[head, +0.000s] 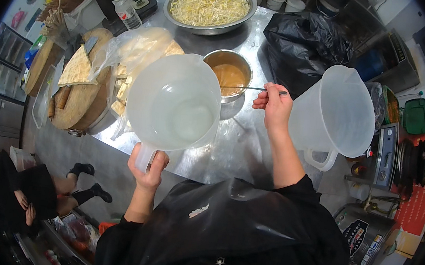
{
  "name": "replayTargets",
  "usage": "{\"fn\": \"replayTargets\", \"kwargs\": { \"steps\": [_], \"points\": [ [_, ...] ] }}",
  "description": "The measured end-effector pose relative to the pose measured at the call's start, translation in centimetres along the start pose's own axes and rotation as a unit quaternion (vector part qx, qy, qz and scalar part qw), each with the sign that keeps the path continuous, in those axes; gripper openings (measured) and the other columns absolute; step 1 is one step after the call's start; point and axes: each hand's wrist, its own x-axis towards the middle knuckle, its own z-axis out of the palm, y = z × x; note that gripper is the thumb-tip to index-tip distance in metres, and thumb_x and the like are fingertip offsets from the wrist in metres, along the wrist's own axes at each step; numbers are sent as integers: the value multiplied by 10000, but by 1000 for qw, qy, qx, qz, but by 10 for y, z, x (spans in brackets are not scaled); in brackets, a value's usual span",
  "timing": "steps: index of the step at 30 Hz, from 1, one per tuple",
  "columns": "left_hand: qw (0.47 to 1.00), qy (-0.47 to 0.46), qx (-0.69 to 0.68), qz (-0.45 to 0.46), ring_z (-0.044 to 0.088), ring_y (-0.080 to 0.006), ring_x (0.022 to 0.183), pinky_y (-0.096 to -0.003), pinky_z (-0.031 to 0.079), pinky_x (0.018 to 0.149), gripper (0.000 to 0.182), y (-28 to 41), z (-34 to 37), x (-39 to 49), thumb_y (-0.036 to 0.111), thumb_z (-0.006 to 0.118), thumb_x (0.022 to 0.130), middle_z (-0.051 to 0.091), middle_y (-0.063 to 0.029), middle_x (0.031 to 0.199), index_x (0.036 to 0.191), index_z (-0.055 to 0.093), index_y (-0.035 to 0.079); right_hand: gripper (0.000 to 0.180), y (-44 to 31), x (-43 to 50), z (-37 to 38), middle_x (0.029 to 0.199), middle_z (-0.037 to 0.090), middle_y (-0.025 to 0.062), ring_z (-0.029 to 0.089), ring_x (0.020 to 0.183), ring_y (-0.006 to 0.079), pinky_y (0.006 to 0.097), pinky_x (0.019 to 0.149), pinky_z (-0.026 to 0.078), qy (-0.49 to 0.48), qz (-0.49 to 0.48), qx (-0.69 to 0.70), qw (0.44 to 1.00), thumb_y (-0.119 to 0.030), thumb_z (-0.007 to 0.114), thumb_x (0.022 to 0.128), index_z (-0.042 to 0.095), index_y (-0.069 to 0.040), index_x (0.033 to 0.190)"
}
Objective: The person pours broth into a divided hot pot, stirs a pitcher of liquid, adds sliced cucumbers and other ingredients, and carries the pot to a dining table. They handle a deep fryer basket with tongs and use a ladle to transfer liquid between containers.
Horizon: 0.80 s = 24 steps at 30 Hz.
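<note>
My left hand (147,168) grips the handle of a translucent plastic measuring jug (173,101), which holds clear liquid and is held beside a round metal pot (249,68). Inside the pot is a brown liquid (229,77). Between the fingers of my right hand (276,105) is the handle of a thin metal utensil (258,89); its far end reaches into the pot, and its tip is hidden. Just right of my right forearm stands a second translucent jug (331,114), its handle towards me.
Bean sprouts fill a steel basin (208,29) at the back of the metal table (241,151). A black plastic bag (307,45) stands back right. To the left are bagged pale blocks (122,91), a bottle (127,13) and a cutting board (83,107) with knives. Another person (31,191) sits lower left.
</note>
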Motion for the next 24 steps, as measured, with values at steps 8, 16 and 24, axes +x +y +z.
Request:
{"fn": "replayTargets", "kwargs": {
  "steps": [8,16,24],
  "points": [
    [1000,-16,-2,1,392,-80,427,-229,334,391,117,-5,9,14,-4,503,798,441,-27,564,898,455,-43,189,-24,-7,8,638,556,68,569,498,122,252,454,493,18,-107,-21,994,-168,526,879,518,16,836],
    [999,2,15,-31,470,-67,503,-200,367,469,80,-8,8,15,3,601,753,512,-1,610,789,529,2,161,-93,-43,26,633,566,64,564,486,126,241,452,479,7,-244,29,969,-154,536,885,532,0,838],
    [998,-14,68,2,494,-67,573,-214,392,527,95,-4,12,19,30,631,739,545,-10,642,792,555,9,172,-168,-89,38,635,567,73,562,501,134,244,455,473,-163,-272,-73,946,-144,500,897,571,12,879]
  ]
}}
